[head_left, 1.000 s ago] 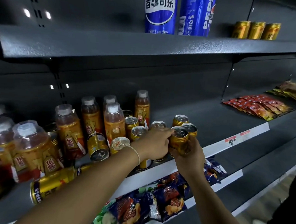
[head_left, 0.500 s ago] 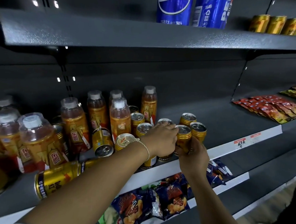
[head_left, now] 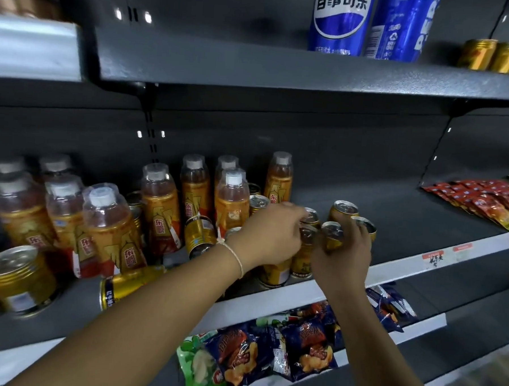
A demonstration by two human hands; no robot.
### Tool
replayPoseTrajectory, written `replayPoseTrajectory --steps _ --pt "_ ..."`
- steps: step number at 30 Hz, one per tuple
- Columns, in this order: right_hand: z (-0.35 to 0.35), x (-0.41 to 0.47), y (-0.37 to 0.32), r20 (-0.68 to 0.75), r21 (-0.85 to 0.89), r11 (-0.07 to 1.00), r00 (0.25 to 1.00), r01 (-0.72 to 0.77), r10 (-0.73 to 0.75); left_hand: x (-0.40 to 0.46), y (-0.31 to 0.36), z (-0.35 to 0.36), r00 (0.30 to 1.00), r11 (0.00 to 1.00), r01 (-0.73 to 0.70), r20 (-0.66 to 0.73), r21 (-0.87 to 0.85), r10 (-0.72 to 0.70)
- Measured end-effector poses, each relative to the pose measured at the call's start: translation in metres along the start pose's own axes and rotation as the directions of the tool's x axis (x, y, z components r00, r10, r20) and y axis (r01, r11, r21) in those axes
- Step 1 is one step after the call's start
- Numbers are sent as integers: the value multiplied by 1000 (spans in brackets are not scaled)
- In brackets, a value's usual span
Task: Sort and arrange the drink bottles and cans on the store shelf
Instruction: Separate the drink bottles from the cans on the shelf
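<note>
Gold drink cans stand in a cluster at the middle of the dark shelf (head_left: 408,218). My right hand (head_left: 343,256) grips one upright gold can (head_left: 332,231) from the front. My left hand (head_left: 270,236) curls over the top of the neighbouring can (head_left: 304,254) just to its left. Two more gold cans (head_left: 343,210) stand right behind them. Orange tea bottles (head_left: 162,205) with white caps fill the shelf's left half. A gold can (head_left: 199,237) lies tipped among the bottles and another (head_left: 124,286) lies on its side at the front edge.
Two blue Pepsi bottles (head_left: 340,23) and three gold cans (head_left: 493,55) stand on the shelf above. Red snack packets (head_left: 482,202) lie at the right of the same shelf. Crisp bags (head_left: 268,353) lie on the shelf below. A large gold tin (head_left: 16,277) sits far left.
The camera has swung left, showing more bottles. My right hand has slid up around the front can; my left hand has shifted onto the can beside it.
</note>
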State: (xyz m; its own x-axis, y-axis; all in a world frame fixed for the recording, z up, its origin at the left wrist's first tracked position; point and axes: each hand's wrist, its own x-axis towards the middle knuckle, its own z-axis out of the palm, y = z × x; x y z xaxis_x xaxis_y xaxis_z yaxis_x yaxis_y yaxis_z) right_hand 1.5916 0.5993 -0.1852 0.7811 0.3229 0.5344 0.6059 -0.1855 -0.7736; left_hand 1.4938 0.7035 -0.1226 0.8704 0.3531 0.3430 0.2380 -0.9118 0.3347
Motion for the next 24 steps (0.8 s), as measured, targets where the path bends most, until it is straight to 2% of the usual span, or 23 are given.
replayPoseTrajectory --steps 3,5,9,14,19,24 --pt "17 8 -29 86 -19 994 991 106 -104 -18 -20 -26 963 992 111 -242 -53 -121" --pt "32 15 -44 188 21 994 976 112 -114 -30 -37 -41 935 974 221 -276 -42 -224" --pt "66 25 -65 373 86 996 927 10 -41 -51 -75 -57 920 937 349 -202 30 -336" --pt "104 36 -77 530 43 998 848 -36 8 -67 -102 -59 909 907 385 -98 -173 -405" --pt "125 36 -77 536 25 1000 844 -16 0 -75 -114 -61 891 877 442 -18 -186 -453" --pt "128 38 -79 492 26 1000 870 -18 3 -78 -114 -57 880 868 472 25 -155 -474"
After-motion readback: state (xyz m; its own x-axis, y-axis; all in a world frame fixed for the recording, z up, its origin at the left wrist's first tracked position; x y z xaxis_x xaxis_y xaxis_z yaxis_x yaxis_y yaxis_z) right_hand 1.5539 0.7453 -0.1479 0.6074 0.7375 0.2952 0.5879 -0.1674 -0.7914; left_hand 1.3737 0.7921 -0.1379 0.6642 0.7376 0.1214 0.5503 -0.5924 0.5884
